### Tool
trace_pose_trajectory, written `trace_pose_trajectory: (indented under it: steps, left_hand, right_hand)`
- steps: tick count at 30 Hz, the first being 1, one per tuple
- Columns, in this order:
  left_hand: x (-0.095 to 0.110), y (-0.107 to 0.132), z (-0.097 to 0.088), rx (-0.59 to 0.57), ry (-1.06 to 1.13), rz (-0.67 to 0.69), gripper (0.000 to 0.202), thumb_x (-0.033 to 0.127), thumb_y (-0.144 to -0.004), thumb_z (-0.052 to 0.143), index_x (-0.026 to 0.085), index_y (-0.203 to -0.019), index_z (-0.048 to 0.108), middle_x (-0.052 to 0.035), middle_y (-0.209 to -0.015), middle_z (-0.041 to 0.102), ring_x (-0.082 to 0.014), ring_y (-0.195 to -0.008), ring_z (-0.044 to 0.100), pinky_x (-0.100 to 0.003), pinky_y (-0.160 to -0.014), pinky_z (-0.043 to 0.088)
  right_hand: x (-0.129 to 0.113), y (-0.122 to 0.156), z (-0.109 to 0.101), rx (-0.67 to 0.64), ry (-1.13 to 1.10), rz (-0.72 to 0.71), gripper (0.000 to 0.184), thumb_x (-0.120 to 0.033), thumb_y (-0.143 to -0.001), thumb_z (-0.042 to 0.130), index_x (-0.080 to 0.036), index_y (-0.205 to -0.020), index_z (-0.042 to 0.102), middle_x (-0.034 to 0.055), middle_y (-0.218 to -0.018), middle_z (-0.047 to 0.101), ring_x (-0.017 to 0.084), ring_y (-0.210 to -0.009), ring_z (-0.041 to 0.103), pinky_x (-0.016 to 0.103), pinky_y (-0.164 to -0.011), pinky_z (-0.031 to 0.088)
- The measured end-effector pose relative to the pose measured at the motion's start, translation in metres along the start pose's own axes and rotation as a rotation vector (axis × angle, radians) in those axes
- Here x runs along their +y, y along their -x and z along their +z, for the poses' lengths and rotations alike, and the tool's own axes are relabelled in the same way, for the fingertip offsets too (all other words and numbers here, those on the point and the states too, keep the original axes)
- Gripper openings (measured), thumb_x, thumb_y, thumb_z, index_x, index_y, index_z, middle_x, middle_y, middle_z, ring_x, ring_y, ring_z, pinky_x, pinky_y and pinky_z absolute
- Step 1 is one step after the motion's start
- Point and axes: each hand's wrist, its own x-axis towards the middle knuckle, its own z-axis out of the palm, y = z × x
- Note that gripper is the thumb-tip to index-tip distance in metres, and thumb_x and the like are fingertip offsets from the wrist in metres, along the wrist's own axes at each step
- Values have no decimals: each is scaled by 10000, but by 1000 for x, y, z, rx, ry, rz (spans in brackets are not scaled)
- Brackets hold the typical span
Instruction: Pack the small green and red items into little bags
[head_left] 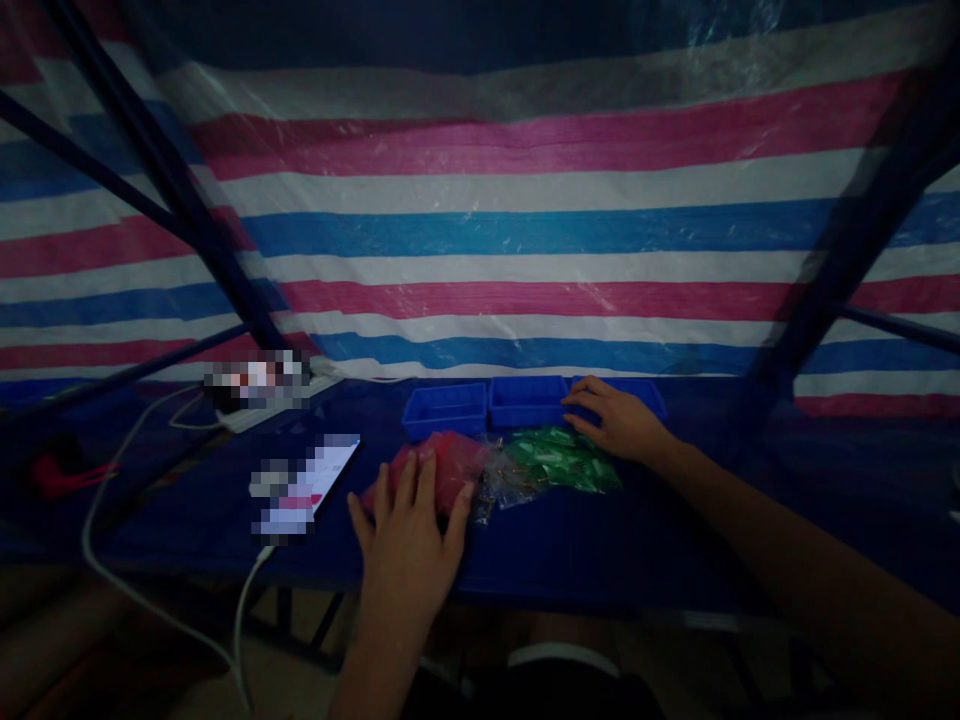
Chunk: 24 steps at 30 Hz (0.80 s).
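My left hand point(409, 535) lies with fingers spread on a clear bag of red or pink pieces point(454, 465). To its right is a clear bag of small metallic-looking bits point(514, 475), too small to make out. A bag of green pieces point(566, 458) comes after it. My right hand point(619, 420) hovers above the green bag's right end, fingers apart and slightly bent, by the blue trays. The left blue tray point(446, 408) and middle blue tray point(527, 400) look shallow. A third blue tray point(651, 396) is partly hidden behind my right hand.
A phone point(319, 480) with a lit screen lies on the blue table point(570, 560), plugged into a white cable point(240, 610). Behind it sits a white power strip point(274, 405) with a blurred item. Blue metal posts point(840, 260) and a striped plastic sheet point(517, 230) stand at the back.
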Motion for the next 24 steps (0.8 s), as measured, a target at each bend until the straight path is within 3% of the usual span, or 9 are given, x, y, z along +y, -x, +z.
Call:
trace_pose_trajectory:
  steps: [10,13,16,18,20,22,24]
  left_hand:
    - [8,1,-1,30,43,22,620,592,-943,524,315,-1498,506,-117,-1596,443,-443,-1523,272,-739,-1210,13]
    - [9,-24,-11,98,71,83,579,555,-962,512,276,-1469,535,-131,-1575,457,-418,-1527,273,-699,-1232,44]
    - [9,-71,-15,101,83,210,543,537,-984,483,205,-1400,592,-160,-1477,554,-387,-1489,354,-634,-1249,103]
    - [8,-105,-10,-7,134,293,534,541,-981,488,170,-1335,639,-181,-1401,611,-371,-1406,469,-567,-1225,238]
    - [6,-132,-1,-244,166,373,503,547,-969,508,170,-1248,690,-173,-1292,682,-340,-1272,596,-470,-1135,393]
    - [3,-150,9,-436,119,455,458,528,-952,543,175,-1188,714,-163,-1240,713,-324,-1194,646,-418,-1066,451]
    - [3,-158,17,-496,55,512,401,483,-947,559,180,-1156,719,-158,-1217,724,-317,-1151,666,-403,-1032,466]
  right_hand:
    - [-2,-1,-2,-9,-5,8,317,-411,-1005,566,-290,-1279,669,81,-1339,610,257,-1060,704,426,-926,610]
    - [-2,-1,-2,-11,-7,2,320,-409,-1004,566,-286,-1281,671,83,-1340,607,256,-1064,702,429,-926,612]
    - [-2,0,-3,-11,-17,-7,325,-405,-1005,561,-279,-1282,676,90,-1326,611,259,-1078,699,431,-931,611]
    - [-2,0,-2,-5,-23,-7,325,-399,-1004,560,-282,-1282,680,93,-1319,613,265,-1088,696,437,-926,612]
    - [-1,0,-1,-2,-26,-8,323,-395,-1000,564,-289,-1282,682,92,-1319,612,267,-1086,695,443,-920,615]
    - [0,0,0,1,-26,-8,320,-386,-1001,562,-296,-1284,680,88,-1324,605,265,-1081,694,445,-917,616]
    - [1,0,1,9,-30,-9,314,-373,-1004,557,-306,-1284,681,85,-1317,600,262,-1081,690,443,-921,615]
